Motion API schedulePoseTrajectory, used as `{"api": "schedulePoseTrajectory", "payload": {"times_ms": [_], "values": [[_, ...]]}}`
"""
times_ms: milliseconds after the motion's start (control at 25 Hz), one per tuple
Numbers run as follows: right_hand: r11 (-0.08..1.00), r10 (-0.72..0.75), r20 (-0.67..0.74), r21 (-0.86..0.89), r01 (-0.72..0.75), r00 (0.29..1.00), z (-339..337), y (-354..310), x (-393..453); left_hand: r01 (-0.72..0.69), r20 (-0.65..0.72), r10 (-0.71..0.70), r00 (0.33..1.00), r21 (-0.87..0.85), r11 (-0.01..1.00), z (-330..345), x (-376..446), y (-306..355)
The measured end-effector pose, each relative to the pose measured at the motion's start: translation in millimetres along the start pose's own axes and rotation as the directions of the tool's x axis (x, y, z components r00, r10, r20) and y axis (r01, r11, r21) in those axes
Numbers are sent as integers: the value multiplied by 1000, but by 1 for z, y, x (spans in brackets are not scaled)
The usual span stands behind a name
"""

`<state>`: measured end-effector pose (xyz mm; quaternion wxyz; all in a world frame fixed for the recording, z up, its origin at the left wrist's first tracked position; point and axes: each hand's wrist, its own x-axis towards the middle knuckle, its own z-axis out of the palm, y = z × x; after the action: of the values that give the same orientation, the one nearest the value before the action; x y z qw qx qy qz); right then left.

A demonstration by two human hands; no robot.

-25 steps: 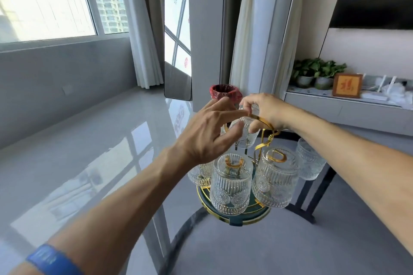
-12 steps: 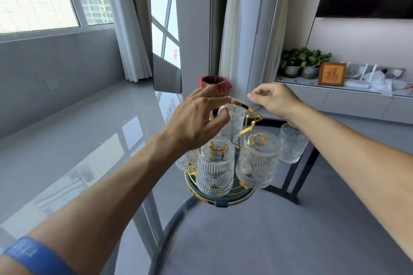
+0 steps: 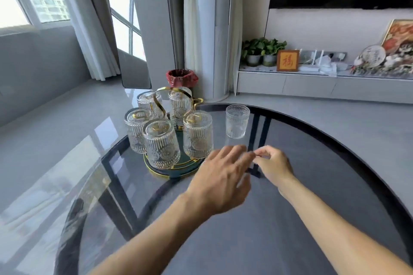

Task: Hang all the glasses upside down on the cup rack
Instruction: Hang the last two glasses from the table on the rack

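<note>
Both hands have come away from the cup rack (image 3: 176, 158) since half a second ago, when they were up at its gold hooks seating a glass; they now hover low over the worktop (image 3: 290, 219), near its front right of the rack, touching no glassware. Left hand (image 3: 220, 182): fingers spread and released, nothing held, somewhat motion-blurred. Right hand (image 3: 273, 164): fingers curled loosely with thumb and forefinger close together; from this angle they appear to pinch nothing, but the tips are small and blurred, so that is a tentative reading. The rack stands on its round dark base with gold rim at the left rear of the glass-topped worktop. Five ribbed glasses hang on it mouth down: front glass (image 3: 161, 144), right glass (image 3: 198, 134), left glass (image 3: 136, 128), and two rear glasses (image 3: 150, 102) (image 3: 180, 105). One loose glass (image 3: 237, 121) is upright on the worktop, just beside the rack on its right and apart from it, well ahead of both hands. Judgement: the placement just finished is secure enough that support was withdrawn; one glass remains, so the task is nearly complete. Next step likely calls for reaching forward to the loose glass, inverting it, and finding a free hook, which I cannot locate in this view.
</note>
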<state>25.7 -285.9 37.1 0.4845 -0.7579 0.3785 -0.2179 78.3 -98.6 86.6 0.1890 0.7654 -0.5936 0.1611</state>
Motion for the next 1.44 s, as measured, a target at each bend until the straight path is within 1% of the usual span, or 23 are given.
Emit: {"api": "schedulePoseTrajectory", "payload": {"times_ms": [40,80,120,200,240,320,480,560,680,760,840,920,1000,1080,1160,1200,1280,1360,1440], "values": [[999,32,70,41,-35,997,-2,10,-11,67,128,-68,989,10,998,23,-8,6],[997,43,155,61,-53,987,-3,18,-21,152,238,-157,959,41,988,42,-14,4],[999,19,229,39,-29,973,-6,23,-28,216,328,-226,917,68,974,58,-18,-2],[996,-54,295,-52,73,954,-8,30,-35,257,436,-265,860,79,963,78,-21,-19],[994,-74,297,-50,93,952,-8,32,-33,249,456,-253,853,69,966,84,-18,-26],[998,-61,280,16,59,958,-5,31,-25,228,459,-228,859,57,972,94,-13,-37],[992,-50,217,125,23,975,12,25,9,212,401,-219,890,61,975,103,-15,-43],[984,-52,158,176,23,986,27,18,31,232,386,-233,893,51,971,105,-17,-45],[969,-34,28,247,26,999,49,5,66,236,378,-232,896,37,971,106,-16,-46],[961,-43,4,274,40,999,61,-4,87,239,364,-230,903,22,971,105,-15,-44],[981,-29,-16,191,32,999,72,-9,104,249,370,-232,900,3,968,106,-15,-44],[999,6,-52,42,-4,999,78,-13,114,259,376,-238,896,-5,966,108,-15,-45],[1000,-4,-86,-17,3,996,79,-17,113,262,372,-236,898,-19,965,108,-15,-45],[998,-53,-57,25,55,997,75,-15,105,263,364,-236,901,-24,965,109,-15,-45],[989,-84,49,123,78,995,64,-9,91,270,349,-244,905,-29,962,108,-15,-44],[982,-85,91,178,68,992,57,-8,82,274,343,-247,906,-30,961,107,-15,-45],[954,-73,130,299,31,989,41,-6,62,278,342,-248,906,-41,960,103,-14,-44],[900,-57,148,435,-13,987,27,-3,35,296,328,-263,907,-54,954,97,-15,-39],[845,-17,164,530,-74,986,15,7,6,333,289,-299,910,-76,940,94,-18,-31]]}}
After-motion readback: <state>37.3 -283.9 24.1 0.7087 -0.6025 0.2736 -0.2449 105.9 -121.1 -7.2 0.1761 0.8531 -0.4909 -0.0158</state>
